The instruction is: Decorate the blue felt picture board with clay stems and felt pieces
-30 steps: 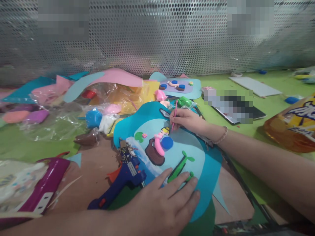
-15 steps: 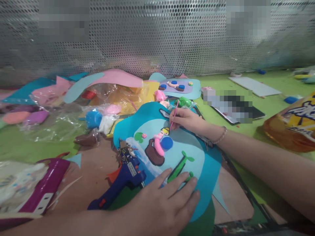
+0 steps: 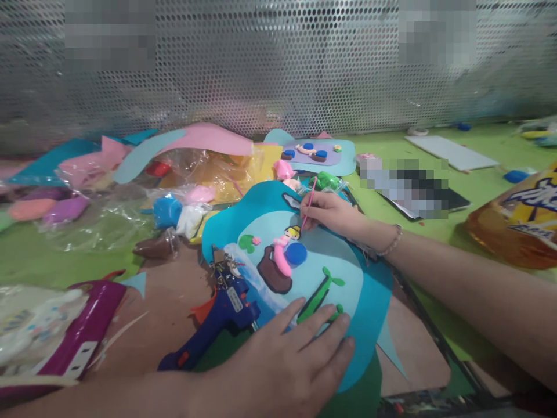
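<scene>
My left hand (image 3: 300, 354) lies flat with fingers spread over the lower part of a blue layered paper picture (image 3: 376, 302), by its green clay plant (image 3: 317, 296). A thin pink stick (image 3: 310, 200) is pinched in my right hand (image 3: 328, 212). The stick's lower end is beside the yellow-haired head of a clay figure (image 3: 284, 258) in pink; whether it touches cannot be told. Next to the figure are a brown clay shape (image 3: 274, 270) and a blue disc (image 3: 296, 253). Left of the picture lies a dark blue glue gun (image 3: 217, 319) with an orange trigger.
Wrapped clay lumps, such as a blue one (image 3: 166, 210) and a brown one (image 3: 156, 247), sit at the left. A purple-edged package (image 3: 82, 331) is near left. Behind are a second paper picture (image 3: 343, 157) and a perforated metal panel (image 3: 270, 69). An amber bag (image 3: 513, 226) stands right.
The view has shifted very slightly. Both hands and the pink stick stay in nearly the same place on the picture.
</scene>
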A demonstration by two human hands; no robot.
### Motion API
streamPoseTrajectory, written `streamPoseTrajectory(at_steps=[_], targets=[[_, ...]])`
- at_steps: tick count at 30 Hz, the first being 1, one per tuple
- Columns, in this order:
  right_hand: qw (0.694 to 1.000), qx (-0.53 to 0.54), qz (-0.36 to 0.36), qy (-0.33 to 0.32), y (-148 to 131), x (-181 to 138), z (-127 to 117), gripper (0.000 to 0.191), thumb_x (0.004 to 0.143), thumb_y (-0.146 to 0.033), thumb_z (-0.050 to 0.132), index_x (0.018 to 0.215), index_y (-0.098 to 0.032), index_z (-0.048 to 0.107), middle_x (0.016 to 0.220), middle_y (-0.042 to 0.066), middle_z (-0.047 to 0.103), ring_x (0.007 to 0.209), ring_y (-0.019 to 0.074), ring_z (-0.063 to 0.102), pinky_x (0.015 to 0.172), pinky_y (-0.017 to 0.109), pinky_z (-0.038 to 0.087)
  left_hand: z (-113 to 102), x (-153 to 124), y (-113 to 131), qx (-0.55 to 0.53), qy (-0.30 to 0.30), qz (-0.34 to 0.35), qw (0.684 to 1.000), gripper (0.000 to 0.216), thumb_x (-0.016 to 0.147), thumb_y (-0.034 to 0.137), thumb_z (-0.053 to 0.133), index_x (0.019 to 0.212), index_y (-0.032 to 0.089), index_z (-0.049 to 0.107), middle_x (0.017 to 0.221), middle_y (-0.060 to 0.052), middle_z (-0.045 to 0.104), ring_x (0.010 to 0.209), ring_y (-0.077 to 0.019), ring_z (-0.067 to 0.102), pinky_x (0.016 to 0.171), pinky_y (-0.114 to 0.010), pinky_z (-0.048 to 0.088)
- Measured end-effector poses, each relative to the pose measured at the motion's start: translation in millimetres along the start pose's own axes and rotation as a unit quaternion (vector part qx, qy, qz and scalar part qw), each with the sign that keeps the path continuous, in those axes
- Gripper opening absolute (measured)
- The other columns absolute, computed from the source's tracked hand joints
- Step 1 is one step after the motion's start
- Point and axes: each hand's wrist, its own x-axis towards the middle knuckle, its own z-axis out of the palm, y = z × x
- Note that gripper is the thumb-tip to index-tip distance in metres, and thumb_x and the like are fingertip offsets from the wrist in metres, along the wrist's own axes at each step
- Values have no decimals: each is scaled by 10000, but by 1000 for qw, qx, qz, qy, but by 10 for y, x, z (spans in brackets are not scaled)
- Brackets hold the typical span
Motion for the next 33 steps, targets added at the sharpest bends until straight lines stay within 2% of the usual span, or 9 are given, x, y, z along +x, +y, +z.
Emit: streamPoseTrajectory(at_steps=[5, 9, 12, 15, 23, 29, 33], targets=[[1000, -10, -26, 5, 3, -36, -17, 122, 791, -110, 505, 693, -183, 511, 518, -28, 594, 499, 106, 608, 491, 193, 505, -23, 8, -7, 1, 3, -3, 1000, 422, 963, 264, 277, 1337, 115, 404, 1408, -116, 401, 1271, -288, 374, 980, -448, 373], [996, -44, -54, -62, -54, -91, -5, 101, 806, -181, 542, 707, -184, 522, 558, -16, 625, 536, 119, 629, 518, 214, 515, -21, 14, -14, -8, 15, -6, 1000, 412, 960, 269, 298, 1323, 117, 420, 1400, -118, 411, 1260, -284, 391, 983, -448, 366], [993, -23, -68, -97, -56, -97, 4, 110, 794, -226, 585, 744, -195, 493, 600, -20, 647, 579, 132, 652, 546, 239, 531, -21, 11, -14, -9, 9, -4, 1000, 416, 957, 269, 296, 1325, 117, 418, 1402, -121, 408, 1258, -288, 392, 979, -455, 368], [992, 0, -75, -101, -32, -86, -2, 173, 772, -232, 622, 754, -198, 453, 604, -29, 642, 575, 137, 655, 530, 247, 527, -25, 7, -12, -13, 2, 0, 1000, 425, 957, 271, 290, 1336, 114, 403, 1407, -120, 401, 1264, -292, 384, 976, -460, 372], [983, -77, -132, -105, -32, -114, -34, 248, 762, -226, 645, 662, -187, 421, 520, -60, 518, 534, 110, 618, 472, 190, 450, -24, 4, -15, -7, -9, 8, 1000, 450, 957, 288, 269, 1345, 91, 387, 1412, -135, 388, 1267, -309, 379, 968, -478, 379], [987, -27, -122, -103, -44, -110, -30, 234, 756, -216, 640, 664, -189, 427, 492, -70, 521, 484, 97, 587, 512, 223, 489, -49, 17, -21, -6, -23, 8, 1000, 455, 960, 293, 258, 1355, 100, 375, 1430, -127, 362, 1281, -303, 363, 974, -467, 379], [989, -64, -87, -104, -86, -120, -7, 224, 757, -194, 625, 663, -190, 422, 488, -69, 523, 489, 100, 592, 481, 207, 473, -26, 19, -28, 1, -8, 9, 1000, 446, 957, 285, 277, 1343, 95, 392, 1410, -135, 393, 1267, -308, 381, 969, -474, 376]])
